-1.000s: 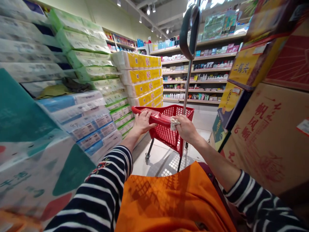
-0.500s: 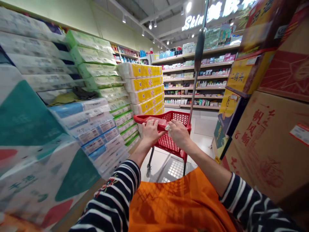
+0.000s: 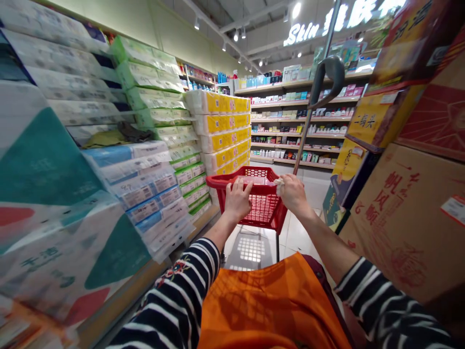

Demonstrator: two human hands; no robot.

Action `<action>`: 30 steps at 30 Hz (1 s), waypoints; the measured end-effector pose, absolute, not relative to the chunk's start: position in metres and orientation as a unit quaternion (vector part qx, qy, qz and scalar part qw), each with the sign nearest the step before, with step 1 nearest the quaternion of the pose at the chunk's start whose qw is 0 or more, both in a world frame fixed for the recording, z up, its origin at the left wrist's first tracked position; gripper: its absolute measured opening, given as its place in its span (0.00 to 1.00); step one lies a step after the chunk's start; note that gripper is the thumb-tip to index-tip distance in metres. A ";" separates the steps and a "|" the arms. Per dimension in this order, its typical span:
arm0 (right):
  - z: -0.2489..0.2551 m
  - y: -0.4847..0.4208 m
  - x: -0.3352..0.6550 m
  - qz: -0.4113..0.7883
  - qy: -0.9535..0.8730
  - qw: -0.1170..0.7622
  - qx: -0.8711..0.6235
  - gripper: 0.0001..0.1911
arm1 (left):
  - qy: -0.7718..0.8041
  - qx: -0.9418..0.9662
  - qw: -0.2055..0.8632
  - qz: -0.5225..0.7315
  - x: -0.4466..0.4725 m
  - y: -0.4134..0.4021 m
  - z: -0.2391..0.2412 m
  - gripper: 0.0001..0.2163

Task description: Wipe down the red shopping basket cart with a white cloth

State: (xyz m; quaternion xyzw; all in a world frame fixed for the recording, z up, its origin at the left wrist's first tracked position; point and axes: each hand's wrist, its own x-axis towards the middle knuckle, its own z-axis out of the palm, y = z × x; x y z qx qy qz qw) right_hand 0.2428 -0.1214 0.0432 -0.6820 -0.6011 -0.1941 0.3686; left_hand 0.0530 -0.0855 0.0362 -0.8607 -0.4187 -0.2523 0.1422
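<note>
A red plastic shopping basket on wheels point(image 3: 262, 206) stands on the aisle floor in front of me. My left hand point(image 3: 237, 199) is closed over its near rim. My right hand point(image 3: 292, 193) grips the rim on the right and pinches a crumpled white cloth point(image 3: 279, 183). The basket's long pull handle point(image 3: 319, 92) rises from the right side and ends in a dark loop. I wear striped sleeves and an orange apron point(image 3: 269, 305).
Stacked packs of tissue and toilet paper point(image 3: 145, 165) fill the shelves on the left, with yellow packs point(image 3: 225, 131) further on. Large cardboard boxes point(image 3: 407, 208) are piled close on the right. Shelves of bottles point(image 3: 290, 126) cross the far end. Tiled floor point(image 3: 250, 247) lies under the basket.
The basket has rolled forward and turned a little to the right. Both hands stayed on its rim. The pull handle has tilted to the right.
</note>
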 end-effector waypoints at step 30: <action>0.057 -0.095 0.222 -0.140 -0.637 0.326 -0.684 0.15 | -0.509 -0.819 0.077 -0.254 -0.023 -0.044 0.031 0.29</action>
